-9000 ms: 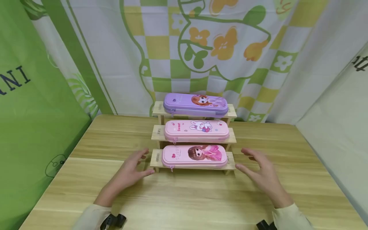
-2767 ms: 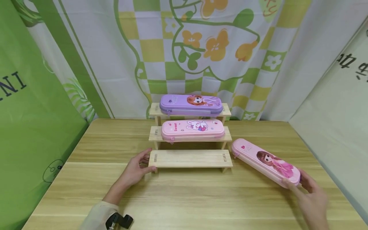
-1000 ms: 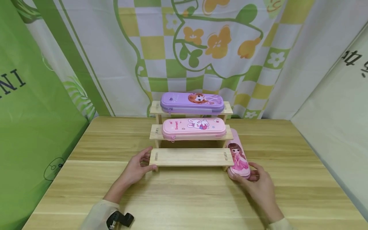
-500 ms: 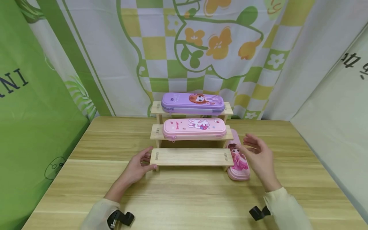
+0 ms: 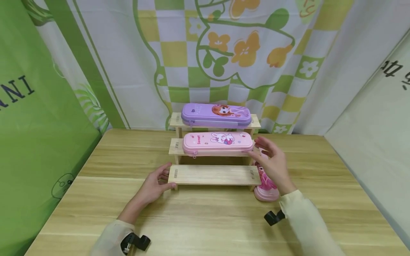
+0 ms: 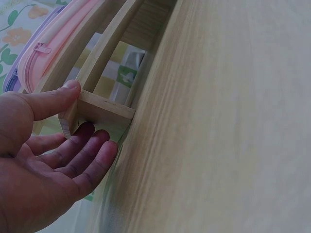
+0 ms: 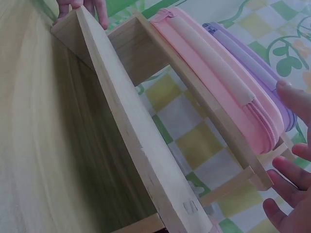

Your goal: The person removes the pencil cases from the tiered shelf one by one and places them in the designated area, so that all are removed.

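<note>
A three-tier wooden display stand (image 5: 213, 175) stands on the table. My left hand (image 5: 151, 185) holds the left end of its bottom shelf, thumb on the front edge and fingers around the end, as the left wrist view (image 6: 63, 145) shows. On the middle shelf lies a pink pencil case (image 5: 221, 141) with a bunny print. My right hand (image 5: 273, 164) is at that case's right end, thumb and fingers apart; in the right wrist view the fingers (image 7: 286, 182) are spread beside it. A purple pencil case (image 5: 216, 114) lies on the top shelf. The bottom shelf carries nothing.
Right of the stand, a pink pencil case (image 5: 266, 190) with a girl print lies lengthwise on the wooden table (image 5: 205, 220), partly hidden by my right hand. A patterned curtain (image 5: 243, 76) hangs close behind the stand.
The girl-print pencil case went from the bottom shelf to the table at the stand's right. My right hand let go of it and moved up and left to the bunny case. My left hand took hold of the stand.
</note>
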The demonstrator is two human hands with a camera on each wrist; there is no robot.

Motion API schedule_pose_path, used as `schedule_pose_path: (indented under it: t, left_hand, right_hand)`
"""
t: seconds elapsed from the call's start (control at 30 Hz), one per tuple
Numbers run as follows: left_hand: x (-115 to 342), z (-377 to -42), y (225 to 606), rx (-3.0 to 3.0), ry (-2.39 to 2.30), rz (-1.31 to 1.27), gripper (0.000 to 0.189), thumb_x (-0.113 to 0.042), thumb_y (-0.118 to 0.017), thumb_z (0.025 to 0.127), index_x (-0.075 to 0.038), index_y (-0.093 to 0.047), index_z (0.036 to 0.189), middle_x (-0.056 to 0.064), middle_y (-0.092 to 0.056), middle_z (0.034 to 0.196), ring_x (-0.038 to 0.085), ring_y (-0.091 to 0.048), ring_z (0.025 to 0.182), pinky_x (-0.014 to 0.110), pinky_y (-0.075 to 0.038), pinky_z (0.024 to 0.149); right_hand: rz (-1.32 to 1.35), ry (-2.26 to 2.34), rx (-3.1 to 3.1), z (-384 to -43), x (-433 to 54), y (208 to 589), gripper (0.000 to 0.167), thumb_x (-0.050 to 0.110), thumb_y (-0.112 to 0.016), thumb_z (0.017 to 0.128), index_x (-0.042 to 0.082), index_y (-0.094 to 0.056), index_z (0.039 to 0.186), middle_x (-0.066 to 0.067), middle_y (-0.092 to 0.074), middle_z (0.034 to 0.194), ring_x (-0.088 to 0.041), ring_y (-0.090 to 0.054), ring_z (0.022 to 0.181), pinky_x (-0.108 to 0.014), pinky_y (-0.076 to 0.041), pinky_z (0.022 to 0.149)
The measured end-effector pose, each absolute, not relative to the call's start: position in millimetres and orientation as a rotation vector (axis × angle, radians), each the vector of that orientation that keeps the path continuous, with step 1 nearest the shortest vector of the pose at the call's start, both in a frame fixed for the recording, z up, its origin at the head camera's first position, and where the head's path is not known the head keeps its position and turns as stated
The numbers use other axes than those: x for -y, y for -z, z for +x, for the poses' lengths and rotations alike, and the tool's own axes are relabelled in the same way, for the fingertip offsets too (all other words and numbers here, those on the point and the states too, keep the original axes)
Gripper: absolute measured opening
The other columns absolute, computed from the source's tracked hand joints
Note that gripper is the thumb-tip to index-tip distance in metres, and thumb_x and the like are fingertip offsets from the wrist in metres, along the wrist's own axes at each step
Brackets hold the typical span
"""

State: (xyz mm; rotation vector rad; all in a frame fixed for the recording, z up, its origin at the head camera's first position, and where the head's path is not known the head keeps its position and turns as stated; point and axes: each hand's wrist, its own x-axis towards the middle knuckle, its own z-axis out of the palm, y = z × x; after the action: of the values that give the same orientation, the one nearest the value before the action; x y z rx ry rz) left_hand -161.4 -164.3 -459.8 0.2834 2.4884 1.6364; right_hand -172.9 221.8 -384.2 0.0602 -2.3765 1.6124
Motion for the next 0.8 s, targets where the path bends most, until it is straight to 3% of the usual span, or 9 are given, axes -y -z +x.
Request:
schedule_pose_path:
  t: [0.2,0.47,0.8]
  left_hand:
    - [164,-162,460,-2.496,-1.632,0.288,0.08,-0.003,-0.079,0.084,0.003,-0.037,0.152,0.017,-0.061,0.12,0.027,-0.061,0.106,0.035,-0.055,0.094]
    - [165,-162,458,-2.506,-1.625,0.274,0.08,-0.003,-0.078,0.085,0.002,-0.037,0.153,0.018,-0.06,0.121,0.028,-0.062,0.108,0.04,-0.055,0.097]
    - [164,-162,461,-2.495,-1.631,0.291,0.08,-0.003,-0.079,0.084,0.003,-0.037,0.152,0.018,-0.061,0.12,0.027,-0.062,0.107,0.036,-0.056,0.095]
  right_hand:
    - [0.075,-1.706,2.372,-178,-219,385,0.067,0.013,-0.08,0.088,0.005,-0.05,0.147,-0.015,-0.057,0.145,-0.027,-0.056,0.127,-0.022,-0.05,0.101]
    - [0.092,-1.722,2.411,-188,-216,388,0.073,0.021,-0.081,0.088,0.006,-0.046,0.15,-0.014,-0.053,0.15,-0.029,-0.051,0.136,-0.046,-0.037,0.118]
    - [0.148,-1.713,2.425,-202,-210,390,0.075,0.014,-0.081,0.086,0.004,-0.044,0.151,-0.016,-0.053,0.149,-0.028,-0.052,0.132,-0.033,-0.041,0.115]
